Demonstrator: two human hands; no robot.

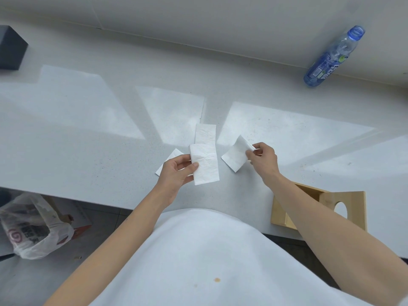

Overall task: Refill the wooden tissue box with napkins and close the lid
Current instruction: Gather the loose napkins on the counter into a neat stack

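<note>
My left hand (176, 171) holds a folded white napkin (205, 164) between thumb and fingers above the counter. A second napkin (205, 133) lies flat just beyond it, and the corner of another napkin (170, 159) shows under my left hand. My right hand (262, 159) pinches the top edge of a further folded napkin (235, 154). The wooden tissue box (284, 212) stands open at the counter's near right edge, partly hidden behind my right forearm. Its lid (351, 200) with a round hole is swung up on the right.
A blue plastic bottle (333, 58) stands at the back right by the wall. A dark box (11, 48) sits at the far left. A plastic bag (33, 226) lies on the floor below the white counter (88, 129) at the left.
</note>
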